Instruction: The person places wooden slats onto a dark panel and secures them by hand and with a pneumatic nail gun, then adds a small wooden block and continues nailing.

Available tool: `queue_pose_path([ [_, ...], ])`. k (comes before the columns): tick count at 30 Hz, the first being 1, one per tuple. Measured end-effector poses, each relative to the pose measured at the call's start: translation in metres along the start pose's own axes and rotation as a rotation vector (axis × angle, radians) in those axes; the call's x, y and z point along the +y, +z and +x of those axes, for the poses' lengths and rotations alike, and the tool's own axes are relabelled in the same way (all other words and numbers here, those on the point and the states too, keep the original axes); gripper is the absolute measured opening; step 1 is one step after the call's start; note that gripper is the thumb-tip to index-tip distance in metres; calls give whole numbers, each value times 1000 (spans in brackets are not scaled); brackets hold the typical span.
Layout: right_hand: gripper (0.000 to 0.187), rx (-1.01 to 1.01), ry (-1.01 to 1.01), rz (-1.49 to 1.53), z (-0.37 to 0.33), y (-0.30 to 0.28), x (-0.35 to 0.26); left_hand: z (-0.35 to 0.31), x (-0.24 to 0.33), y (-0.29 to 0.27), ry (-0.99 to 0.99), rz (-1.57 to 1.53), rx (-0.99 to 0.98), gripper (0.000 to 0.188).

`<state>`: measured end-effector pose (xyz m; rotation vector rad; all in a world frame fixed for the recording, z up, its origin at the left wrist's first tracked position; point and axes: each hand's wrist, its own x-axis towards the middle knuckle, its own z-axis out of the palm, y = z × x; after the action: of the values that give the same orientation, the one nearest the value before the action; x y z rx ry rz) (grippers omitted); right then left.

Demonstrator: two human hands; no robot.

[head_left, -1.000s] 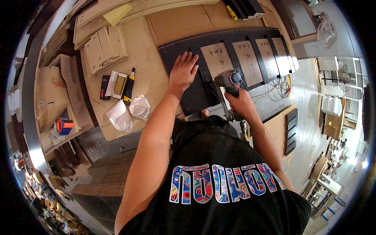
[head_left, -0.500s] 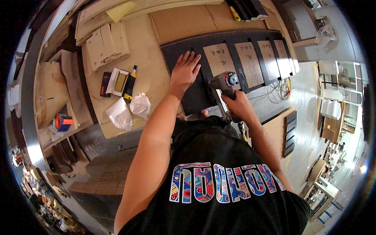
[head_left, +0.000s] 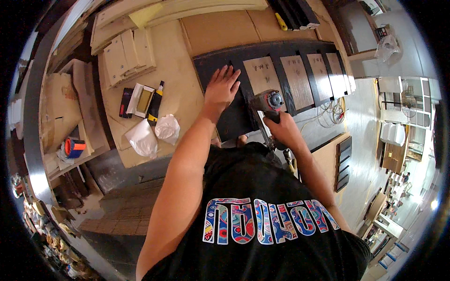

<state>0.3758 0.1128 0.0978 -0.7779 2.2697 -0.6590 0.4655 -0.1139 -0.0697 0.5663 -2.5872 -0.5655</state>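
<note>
My left hand [head_left: 222,90] lies flat on the dark end of a black slatted panel [head_left: 219,63], its fingers spread. A pneumatic nail gun [head_left: 265,101] is gripped by its handle in my right hand [head_left: 284,129]. The gun's head sits over the near edge of the panel, beside one of the black slats [head_left: 284,77]; its nose is hidden, so contact cannot be made out. Between the slats are brown wood-grain boards [head_left: 260,75] with handwritten marks. An air hose [head_left: 291,161] joins the gun below my right hand.
Left of the panel are a small open box [head_left: 141,100], a black-and-yellow cutter [head_left: 155,104] and white plastic bags [head_left: 142,139]. Pale boards [head_left: 129,54] are stacked behind them. Black strips [head_left: 296,14] and a yellow-handled tool [head_left: 281,21] lie at the far edge. Coiled hose [head_left: 332,112] hangs at right.
The nail gun and my right hand have shifted slightly toward me, and the gun's head has tilted a little. My left hand stays flat on the panel.
</note>
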Motion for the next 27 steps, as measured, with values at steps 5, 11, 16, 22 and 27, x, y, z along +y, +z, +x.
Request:
queue_pose_path([
  [5, 38, 2, 36, 31, 26, -6, -3, -1, 4, -7, -3, -10, 4, 46],
  [11, 33, -13, 88, 81, 55, -8, -11, -1, 3, -6, -9, 5, 6, 46],
  [16, 34, -4, 122, 93, 57, -12, -18, -1, 4, -6, -19, -6, -4, 45],
  [22, 38, 41, 71, 102, 58, -9, -6, -1, 5, -6, -11, 19, 25, 43],
  [27, 39, 22, 125, 122, 58, -10, -8, -1, 4, -5, -15, 5, 14, 45],
])
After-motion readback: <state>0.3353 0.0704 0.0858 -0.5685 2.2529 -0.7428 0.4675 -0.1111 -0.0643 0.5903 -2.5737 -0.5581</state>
